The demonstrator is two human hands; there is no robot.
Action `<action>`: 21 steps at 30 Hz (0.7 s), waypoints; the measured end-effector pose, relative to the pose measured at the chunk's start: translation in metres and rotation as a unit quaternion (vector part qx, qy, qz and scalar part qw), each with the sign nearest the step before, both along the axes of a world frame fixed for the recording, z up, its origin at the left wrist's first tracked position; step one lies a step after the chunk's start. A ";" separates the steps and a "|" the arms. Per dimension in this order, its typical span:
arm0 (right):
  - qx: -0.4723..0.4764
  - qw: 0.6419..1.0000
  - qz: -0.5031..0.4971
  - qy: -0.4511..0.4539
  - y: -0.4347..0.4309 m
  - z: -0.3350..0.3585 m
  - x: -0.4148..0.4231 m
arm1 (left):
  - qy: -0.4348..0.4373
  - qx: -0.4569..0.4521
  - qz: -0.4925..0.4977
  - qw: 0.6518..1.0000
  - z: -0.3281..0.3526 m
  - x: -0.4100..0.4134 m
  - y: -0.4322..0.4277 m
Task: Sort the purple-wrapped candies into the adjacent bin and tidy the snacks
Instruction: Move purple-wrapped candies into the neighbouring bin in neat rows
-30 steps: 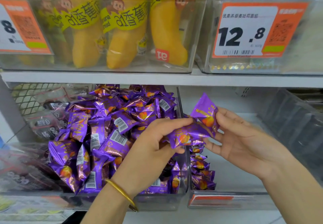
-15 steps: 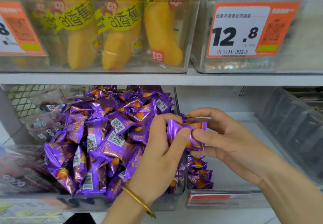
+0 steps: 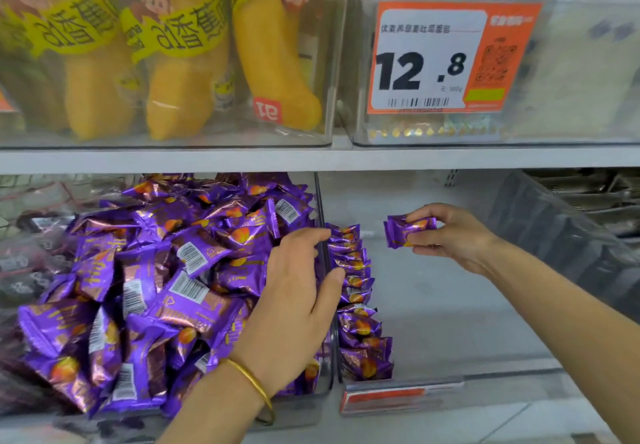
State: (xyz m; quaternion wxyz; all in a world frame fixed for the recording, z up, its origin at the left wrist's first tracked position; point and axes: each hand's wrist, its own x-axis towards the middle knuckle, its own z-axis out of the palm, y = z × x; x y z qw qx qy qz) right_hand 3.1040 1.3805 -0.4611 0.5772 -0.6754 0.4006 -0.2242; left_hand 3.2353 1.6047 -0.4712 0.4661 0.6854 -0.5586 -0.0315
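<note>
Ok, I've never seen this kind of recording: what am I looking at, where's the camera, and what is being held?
No machine here: a person works with bare hands, and the one picture comes from a camera on their head, looking forward and down. The left hand, wearing a bracelet, is open over a heap of purple candies in a clear bin. The right hand pinches one candy above the next bin, where a row of candies lines the left wall. On the shelf above stand yellow banana-shaped snacks and a price tag.
</note>
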 end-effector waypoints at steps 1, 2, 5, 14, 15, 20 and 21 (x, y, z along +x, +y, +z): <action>-0.010 1.000 0.007 0.023 -0.006 -0.009 0.004 | 0.000 0.002 -0.001 1.000 -0.002 0.000 0.000; -0.023 0.999 0.019 0.038 -0.010 -0.017 0.009 | 0.004 0.003 -0.003 1.000 -0.002 0.000 0.000; -0.074 0.994 0.046 0.057 -0.011 -0.031 0.021 | 0.027 0.004 -0.010 1.000 -0.001 0.000 0.001; -0.149 0.985 -0.012 0.085 -0.015 -0.067 0.041 | 0.020 0.013 -0.011 1.000 0.000 0.002 0.003; -0.161 0.982 -0.027 0.094 -0.013 -0.067 0.043 | 0.021 0.015 -0.011 1.000 0.000 0.002 0.003; -0.211 0.969 -0.022 0.127 0.003 -0.059 0.050 | 0.019 0.009 -0.010 1.000 0.000 0.002 0.002; -0.208 0.969 -0.025 0.133 0.004 -0.058 0.050 | 0.024 0.009 -0.011 1.000 0.000 0.001 0.002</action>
